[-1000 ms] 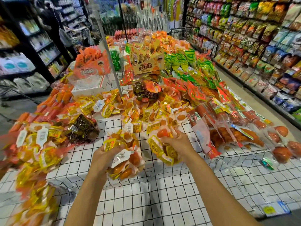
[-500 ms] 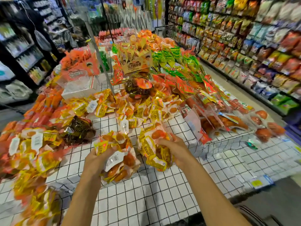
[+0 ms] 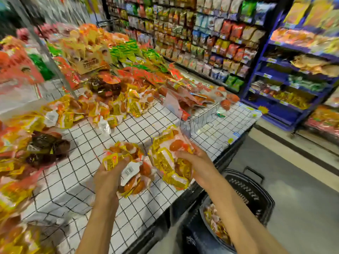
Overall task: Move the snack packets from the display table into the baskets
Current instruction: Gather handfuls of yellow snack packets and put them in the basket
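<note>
Nearest, on the floor at the right, a black plastic basket [image 3: 253, 191] stands just beside the surface's edge, with a few yellow-and-orange packets [image 3: 216, 224] lying inside it. Above the near edge of the white, black-gridded surface [image 3: 77, 189], both hands are closed around snacks. The left hand [image 3: 110, 173] grips a bundle of clear yellow-and-orange snack packets [image 3: 136, 177], and the right hand [image 3: 198, 165] grips a second such bundle [image 3: 170, 156] just beside it. Farther left lie dark brown vacuum-sealed packets [image 3: 45, 145]. Behind them, a heap of loose yellow packets [image 3: 117, 107] spreads across the surface. Beyond the aisle stand blurred shelves of coloured bags [image 3: 211, 43].
</note>
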